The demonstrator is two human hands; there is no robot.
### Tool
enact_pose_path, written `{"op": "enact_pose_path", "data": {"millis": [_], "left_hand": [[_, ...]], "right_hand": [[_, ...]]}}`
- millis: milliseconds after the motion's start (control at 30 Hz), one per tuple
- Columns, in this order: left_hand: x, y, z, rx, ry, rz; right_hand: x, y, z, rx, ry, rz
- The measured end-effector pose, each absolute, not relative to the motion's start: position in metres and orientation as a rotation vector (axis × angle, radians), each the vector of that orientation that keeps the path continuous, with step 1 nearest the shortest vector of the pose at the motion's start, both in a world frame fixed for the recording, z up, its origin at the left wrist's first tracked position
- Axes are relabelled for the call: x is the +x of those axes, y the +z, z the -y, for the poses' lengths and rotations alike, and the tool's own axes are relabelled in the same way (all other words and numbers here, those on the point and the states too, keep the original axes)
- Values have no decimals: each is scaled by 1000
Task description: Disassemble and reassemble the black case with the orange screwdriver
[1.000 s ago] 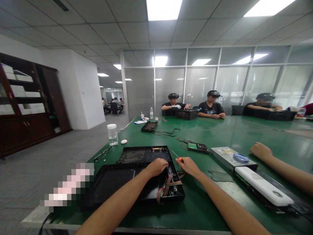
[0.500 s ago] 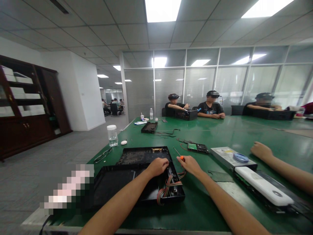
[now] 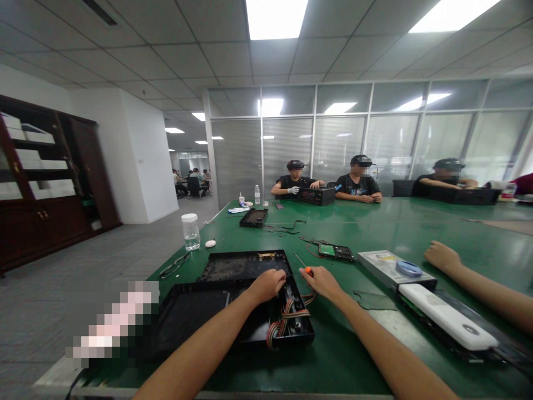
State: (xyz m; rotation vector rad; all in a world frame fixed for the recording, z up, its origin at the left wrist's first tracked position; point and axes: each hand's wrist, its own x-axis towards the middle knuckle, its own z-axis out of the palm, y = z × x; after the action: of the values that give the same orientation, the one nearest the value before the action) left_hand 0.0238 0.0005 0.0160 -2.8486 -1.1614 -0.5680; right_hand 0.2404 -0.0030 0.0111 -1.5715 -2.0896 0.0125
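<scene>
An open black device case (image 3: 216, 316) lies on the green table (image 3: 341, 355) in front of me, with a striped ribbon cable (image 3: 287, 318) spilling over its right end. My left hand (image 3: 267, 284) rests curled on the case's far right corner; what its fingers hold is hidden. My right hand (image 3: 321, 281) is closed around a small screwdriver (image 3: 302, 265) with an orange handle, its thin shaft pointing up and away. A second black tray (image 3: 245, 263) lies just beyond the case.
A green circuit board (image 3: 335, 251), a grey drive with a blue tape roll (image 3: 393, 268) and a white device (image 3: 447, 324) lie to the right, where another person's arm (image 3: 466, 275) rests. A plastic jar (image 3: 190, 231) stands at the left edge. Three people sit at the far end.
Both my hands stay almost still at the case's corner; the screwdriver shaft shifts slightly. A person at the far end moves their hands.
</scene>
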Motion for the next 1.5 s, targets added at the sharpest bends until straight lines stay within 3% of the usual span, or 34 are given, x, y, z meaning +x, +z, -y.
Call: {"op": "enact_pose_path", "data": {"millis": [167, 633, 1000, 1500], "left_hand": [[24, 17, -3, -2949, -749, 1115], [21, 6, -16, -3024, -654, 988], [21, 11, -12, -3002, -726, 1150], [20, 9, -12, -3001, -656, 989]], "right_hand": [[238, 15, 6, -1608, 12, 2095], [240, 14, 4, -1596, -21, 2100], [243, 12, 1, -1603, -95, 2068], [259, 9, -14, -1604, 116, 1737]]}}
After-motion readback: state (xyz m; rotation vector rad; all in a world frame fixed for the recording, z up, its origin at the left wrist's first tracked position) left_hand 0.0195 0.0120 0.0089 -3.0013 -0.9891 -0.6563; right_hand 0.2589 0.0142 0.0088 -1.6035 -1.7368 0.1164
